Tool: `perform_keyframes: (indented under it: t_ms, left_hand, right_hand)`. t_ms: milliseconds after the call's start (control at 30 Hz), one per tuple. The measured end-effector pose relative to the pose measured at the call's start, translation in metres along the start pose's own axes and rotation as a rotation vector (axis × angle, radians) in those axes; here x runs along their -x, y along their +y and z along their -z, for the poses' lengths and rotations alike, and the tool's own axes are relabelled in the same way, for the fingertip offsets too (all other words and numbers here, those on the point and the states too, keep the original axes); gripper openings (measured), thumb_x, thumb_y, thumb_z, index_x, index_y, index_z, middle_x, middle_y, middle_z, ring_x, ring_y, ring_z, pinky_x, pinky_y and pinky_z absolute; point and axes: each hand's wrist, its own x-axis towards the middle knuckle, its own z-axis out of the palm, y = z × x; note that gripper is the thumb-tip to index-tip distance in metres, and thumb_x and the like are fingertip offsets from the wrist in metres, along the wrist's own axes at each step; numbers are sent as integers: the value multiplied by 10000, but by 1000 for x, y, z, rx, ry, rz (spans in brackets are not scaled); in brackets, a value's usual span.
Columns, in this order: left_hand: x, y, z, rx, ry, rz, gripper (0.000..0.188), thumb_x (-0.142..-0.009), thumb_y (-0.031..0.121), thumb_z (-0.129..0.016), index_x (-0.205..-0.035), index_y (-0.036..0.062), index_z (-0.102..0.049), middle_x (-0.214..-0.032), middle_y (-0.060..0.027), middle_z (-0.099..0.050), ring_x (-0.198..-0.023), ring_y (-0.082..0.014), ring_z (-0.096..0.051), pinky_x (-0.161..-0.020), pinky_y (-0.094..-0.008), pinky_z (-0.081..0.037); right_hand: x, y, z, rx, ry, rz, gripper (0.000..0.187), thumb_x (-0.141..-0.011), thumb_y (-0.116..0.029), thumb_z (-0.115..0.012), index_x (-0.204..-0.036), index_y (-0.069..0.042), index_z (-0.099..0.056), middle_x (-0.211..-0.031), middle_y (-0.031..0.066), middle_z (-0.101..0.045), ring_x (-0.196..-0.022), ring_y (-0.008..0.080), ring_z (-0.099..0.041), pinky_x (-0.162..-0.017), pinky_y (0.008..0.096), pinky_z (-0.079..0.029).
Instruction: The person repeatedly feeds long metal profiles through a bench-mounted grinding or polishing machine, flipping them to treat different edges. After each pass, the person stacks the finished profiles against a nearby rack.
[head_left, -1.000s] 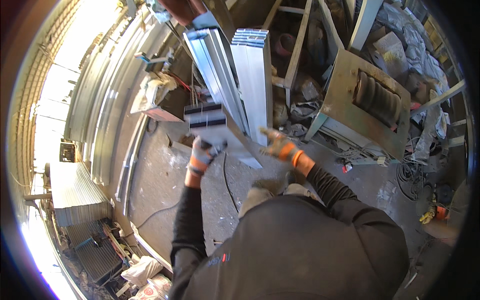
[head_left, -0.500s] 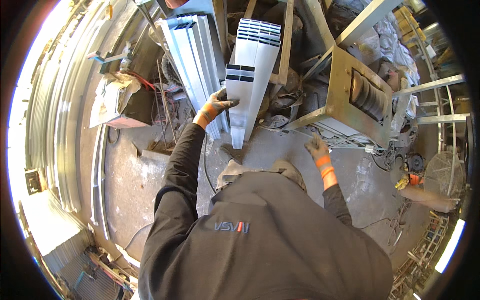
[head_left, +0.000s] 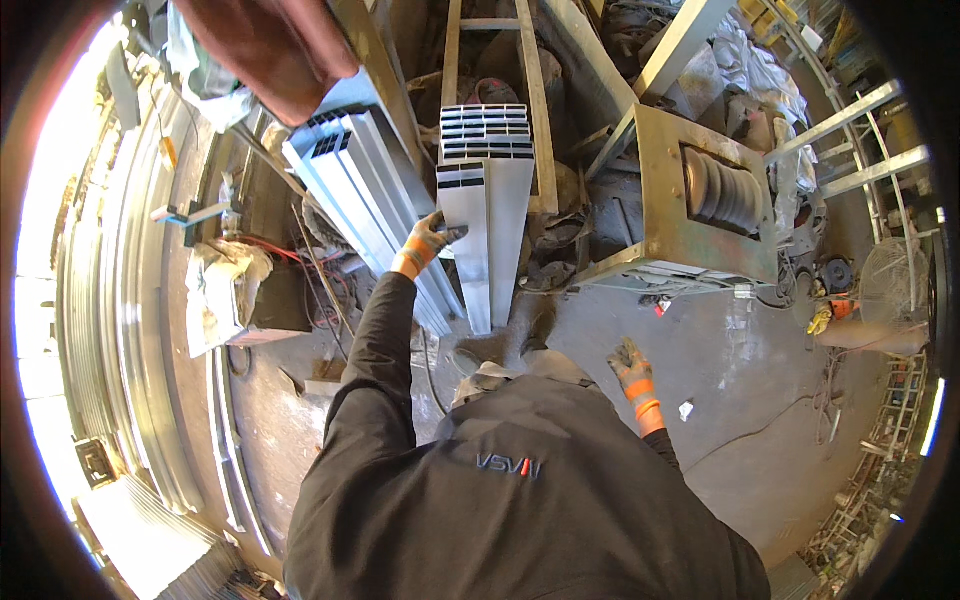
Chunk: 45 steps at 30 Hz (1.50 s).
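A rectangular silver metal tube [head_left: 464, 240] stands upright, tilted against the front of a stack of similar tubes [head_left: 512, 210]. My left hand [head_left: 428, 245], in a grey and orange glove, grips its left edge partway up, with some fingers hidden. The tube's two-celled hollow top end faces up, lower than the tops of the stack behind. To the left, another bundle of silver tubes [head_left: 375, 190] leans beside it. My right hand [head_left: 632, 368], gloved the same way, hangs over the floor at my right side, its fingers apart and holding nothing.
A green metal frame with a ribbed roller [head_left: 722, 190] stands at the right, near a round fan guard [head_left: 893, 278]. Long metal profiles [head_left: 130, 300] lie along the left. A box with crumpled covering [head_left: 225, 290] sits nearer. Reddish-brown cloth [head_left: 265, 50] hangs at the upper left.
The front tube has shifted against the stack, its top end now close to the others. My left hand stays at its left edge. The whole view has tilted; my right hand appears lower.
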Motion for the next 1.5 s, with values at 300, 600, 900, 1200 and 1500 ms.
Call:
perform_keyframes:
  t_ms: [300,600,900,1200,1500]
  left_hand:
    - [33,58,-70,-745,324,-59,762,-1052,412,-841,-1602,-15,-531,-1426,-324,-741,-1348,-504,-704,-1160,-511,-561]
    - [18,92,-133,-262,681,-288,1260,-771,320,-1096,-1712,-66,-351,-1540,-307,-652,-1414,-436,-662,-1200,-469,-554]
    - [31,114,-32,-600,957,-305,874,-1063,445,-789,-1725,-17,-453,-1707,-351,-501,-1590,-534,-477,-1345,-576,-386]
    - [29,171,130,-1335,1016,-111,787,-1050,652,-702,-1700,217,-604,-1848,-235,-409,-1707,-496,-346,-1389,-704,-206]
    - [28,140,113,-1295,1004,-204,633,-1024,454,-743,-1555,115,-684,-1634,-211,-654,-1663,-426,-450,-1392,-714,-188]
  right_hand:
    - [-88,0,3,99,-59,30,691,-989,-149,-895,-1619,-11,-647,-1500,189,-778,-1346,257,-771,-1125,408,-618]
    - [-126,-48,28,-3,-171,105,689,-1006,-259,-892,-1604,-11,-656,-1534,191,-767,-1379,301,-763,-1162,432,-592]
    - [-82,-31,8,224,-11,193,712,-1037,-297,-865,-1617,39,-627,-1553,223,-749,-1423,293,-738,-1179,415,-577]
    - [-12,0,-57,19,-68,17,681,-1013,-143,-895,-1615,29,-628,-1524,226,-757,-1351,297,-769,-1156,409,-604]
    - [22,-21,-63,69,-119,50,642,-1016,-207,-898,-1578,3,-668,-1395,171,-824,-1262,257,-800,-1131,398,-616]
